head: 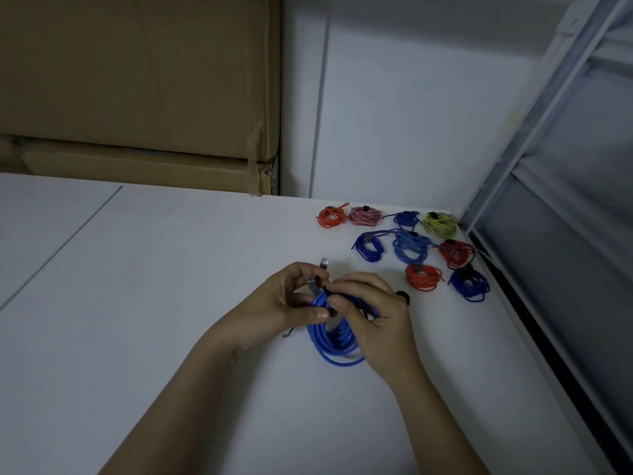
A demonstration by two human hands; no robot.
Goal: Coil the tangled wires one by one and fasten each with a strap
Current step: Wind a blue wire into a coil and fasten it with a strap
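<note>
Both hands, left hand (291, 296) and right hand (373, 310), pinch the blue wire coil (334, 341) above the white table (137, 303), apparently wrapping a grey strap (313, 286), which should be cinched snugly across all loops.

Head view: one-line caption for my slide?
Both hands strap a blue coil on the white table; nine tied coils sit behind.

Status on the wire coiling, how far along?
Done: nine strapped coils sit grouped at the table's far right corner. In hand: a blue coil, with the left hand and right hand working a strap around its top. Left: no loose wires in view, so this may be the last.
</note>
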